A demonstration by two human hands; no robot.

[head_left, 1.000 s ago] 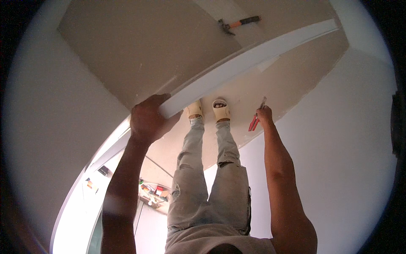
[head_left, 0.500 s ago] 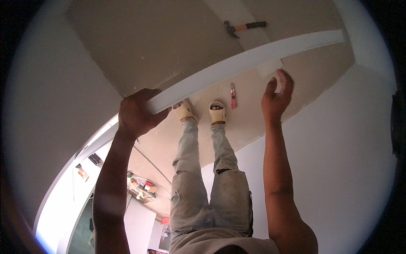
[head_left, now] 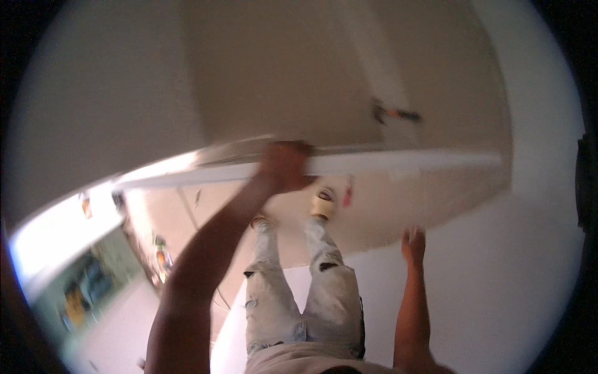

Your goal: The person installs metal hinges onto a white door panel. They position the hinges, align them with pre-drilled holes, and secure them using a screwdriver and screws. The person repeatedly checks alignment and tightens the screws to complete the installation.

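A long, narrow white strip (head_left: 405, 161) runs across the view in front of me, from the bright opening at the left toward the right wall. My left hand (head_left: 286, 165) is wrapped around it near its middle, blurred by motion. My right hand (head_left: 413, 245) is lower and to the right, apart from the strip, with its fingers raised and nothing visible in them. A claw hammer (head_left: 395, 114) with an orange and black handle lies on the floor beyond the strip. Nearer my feet is a slim red-handled tool (head_left: 348, 192), too smeared to identify.
My light slide sandal (head_left: 323, 202) is just below the strip. White walls rise at the left and right (head_left: 486, 268). Loose items (head_left: 162, 257) lie on the floor at the lower left, near a pale panel (head_left: 118, 324) and a bright opening (head_left: 56, 243).
My left hand has moved right along with the view's turn, still on the strip, which now lies more level. My right hand has dropped lower, away from the strip.
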